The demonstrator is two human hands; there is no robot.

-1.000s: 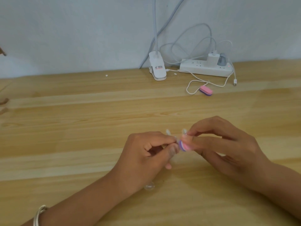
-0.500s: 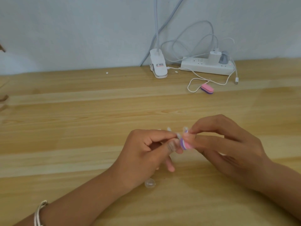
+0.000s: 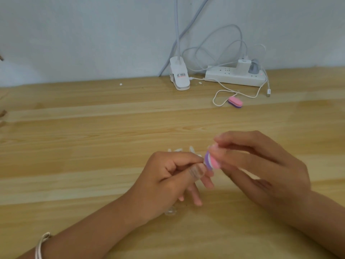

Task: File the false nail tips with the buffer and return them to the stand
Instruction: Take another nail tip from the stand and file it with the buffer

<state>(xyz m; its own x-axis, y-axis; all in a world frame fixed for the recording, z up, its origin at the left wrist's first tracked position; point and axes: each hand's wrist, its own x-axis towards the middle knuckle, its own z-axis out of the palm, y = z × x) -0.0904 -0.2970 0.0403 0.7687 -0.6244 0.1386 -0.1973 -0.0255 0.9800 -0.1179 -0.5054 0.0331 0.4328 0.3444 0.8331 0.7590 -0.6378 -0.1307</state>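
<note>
Buffer (image 3: 211, 161), layered pink, white and purple, pinched on edge between the thumb and fingers of the right hand (image 3: 261, 171) just above the wooden table (image 3: 93, 139). Its purple face meets the fingertips of the left hand (image 3: 168, 182), whose thumb and forefinger are pressed together on a small clear nail tip (image 3: 200, 156), largely hidden and blurred. Compared with a second ago, the buffer sits slightly higher against the left fingertips. The right fingertips are now smeared by motion. The lower fingers of the left hand, then curled under, now hang straighter toward the table. Further clear nail tips (image 3: 192, 149) show faintly behind the left knuckles. A clear round piece (image 3: 170, 211) lies on the table under the left hand, as before. A second buffer (image 3: 235, 102) lies near the far edge beside a white cable (image 3: 218, 94), unchanged, in front of a power strip (image 3: 235, 77) and a lamp clip (image 3: 179, 76). A bracelet (image 3: 40, 247) circles the left wrist.
</note>
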